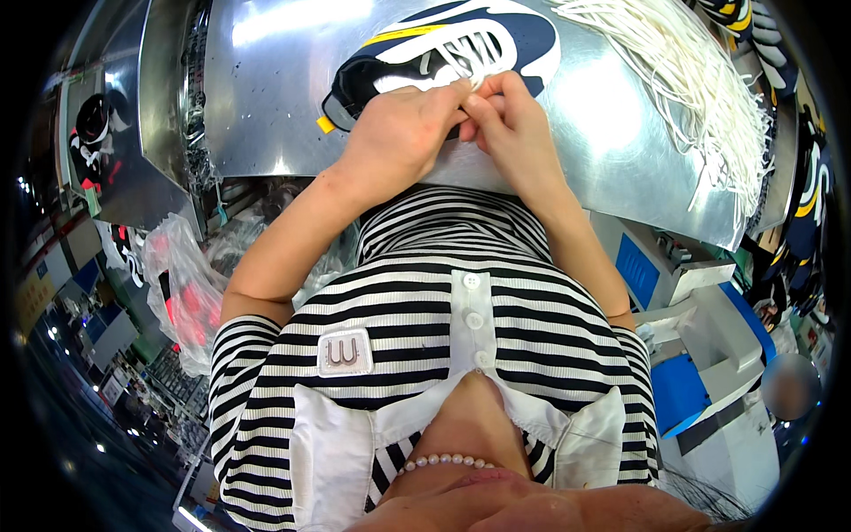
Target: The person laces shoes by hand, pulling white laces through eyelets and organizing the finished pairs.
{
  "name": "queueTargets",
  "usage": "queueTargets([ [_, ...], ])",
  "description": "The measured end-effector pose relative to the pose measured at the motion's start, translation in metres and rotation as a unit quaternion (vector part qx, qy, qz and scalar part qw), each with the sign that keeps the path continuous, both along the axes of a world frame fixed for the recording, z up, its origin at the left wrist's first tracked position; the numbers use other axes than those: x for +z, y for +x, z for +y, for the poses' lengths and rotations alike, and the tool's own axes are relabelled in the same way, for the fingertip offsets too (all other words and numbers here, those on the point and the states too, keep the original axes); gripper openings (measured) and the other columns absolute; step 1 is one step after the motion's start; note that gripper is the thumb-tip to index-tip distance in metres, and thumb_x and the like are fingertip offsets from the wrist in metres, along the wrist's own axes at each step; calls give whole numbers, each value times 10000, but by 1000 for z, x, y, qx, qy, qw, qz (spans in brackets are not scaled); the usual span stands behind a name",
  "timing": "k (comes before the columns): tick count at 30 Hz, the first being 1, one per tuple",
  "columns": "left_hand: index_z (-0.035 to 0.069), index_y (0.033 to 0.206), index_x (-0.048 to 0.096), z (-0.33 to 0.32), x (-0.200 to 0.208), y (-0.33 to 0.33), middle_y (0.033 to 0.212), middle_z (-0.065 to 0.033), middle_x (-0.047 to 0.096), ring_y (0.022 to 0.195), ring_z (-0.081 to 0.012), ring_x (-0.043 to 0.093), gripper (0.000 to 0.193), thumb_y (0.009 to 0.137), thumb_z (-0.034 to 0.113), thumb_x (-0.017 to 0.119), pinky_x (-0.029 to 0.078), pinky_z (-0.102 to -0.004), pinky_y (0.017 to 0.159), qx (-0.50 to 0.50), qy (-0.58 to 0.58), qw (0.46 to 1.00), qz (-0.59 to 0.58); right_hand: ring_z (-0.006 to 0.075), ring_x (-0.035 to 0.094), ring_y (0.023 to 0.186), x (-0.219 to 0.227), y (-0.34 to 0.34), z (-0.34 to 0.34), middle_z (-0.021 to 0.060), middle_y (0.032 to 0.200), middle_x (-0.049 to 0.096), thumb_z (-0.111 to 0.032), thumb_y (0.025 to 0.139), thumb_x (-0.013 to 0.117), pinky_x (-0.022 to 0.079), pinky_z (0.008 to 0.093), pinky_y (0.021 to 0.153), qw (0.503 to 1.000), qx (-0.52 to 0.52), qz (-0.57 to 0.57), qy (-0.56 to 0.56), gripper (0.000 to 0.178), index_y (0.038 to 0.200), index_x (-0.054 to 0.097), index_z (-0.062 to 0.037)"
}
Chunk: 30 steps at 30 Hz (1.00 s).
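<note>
A navy and white sneaker (536, 44) with a yellow stripe lies on the metal table, its toe toward the right and its heel, with a yellow tab, toward the left. White lace (470, 55) crosses its tongue opening. My left hand (394, 133) is closed at the shoe's near side, thumb and forefinger pinched at the lace. Against it, my right hand (514, 124) is closed too, its fingertips meeting those of the left. A bit of white lace shows between the fingertips; the rest of it there is hidden by the fingers.
A large bundle of loose white laces (683, 84) spreads over the right of the metal table (275, 106). More shoes (802, 195) are at the far right. A clear plastic bag (182, 284) hangs at left, and a white and blue machine (700, 355) stands at right.
</note>
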<state>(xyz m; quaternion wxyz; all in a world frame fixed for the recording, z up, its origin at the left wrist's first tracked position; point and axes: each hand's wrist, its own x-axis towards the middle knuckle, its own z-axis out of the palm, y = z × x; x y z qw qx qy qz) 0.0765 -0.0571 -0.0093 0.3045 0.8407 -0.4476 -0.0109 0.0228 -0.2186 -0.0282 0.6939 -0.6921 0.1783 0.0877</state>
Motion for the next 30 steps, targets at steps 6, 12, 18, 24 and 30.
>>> queueTargets([
  [6,19,1155,623,-2,3,-12,759,-152,642,631,-297,633,299,867,58,692,486,-363,561,46,2,997,55,171,615,602,17,-7,-30,88,649,637,-211,991,543,480,317,612,982,151,10,-111,213,947,555,-3],
  [12,22,1204,587,-4,1,-13,766,-129,658,644,-298,631,376,840,9,679,488,-381,573,2,-13,1000,24,221,644,646,15,-12,-16,111,673,651,-235,996,527,491,350,638,996,71,43,-29,244,969,533,8],
  [18,50,1144,625,-4,-4,-16,750,-140,653,621,-301,629,292,859,52,686,484,-377,565,49,10,999,21,435,657,727,6,-3,-8,220,744,669,-238,995,491,510,500,677,964,63,-60,-252,294,1162,485,4],
  [24,87,1111,655,2,6,-21,728,-143,666,611,-295,648,263,879,201,703,484,-371,558,92,69,985,126,218,662,670,44,-31,-68,99,768,689,-316,1001,551,504,347,622,964,94,39,-246,290,1123,622,-62],
  [30,19,941,676,5,25,-10,619,-149,633,583,-333,638,293,885,306,657,490,-422,537,45,185,980,60,250,675,663,-22,14,-49,97,801,709,-245,949,639,499,344,591,879,-54,-246,-404,208,1037,657,-57],
])
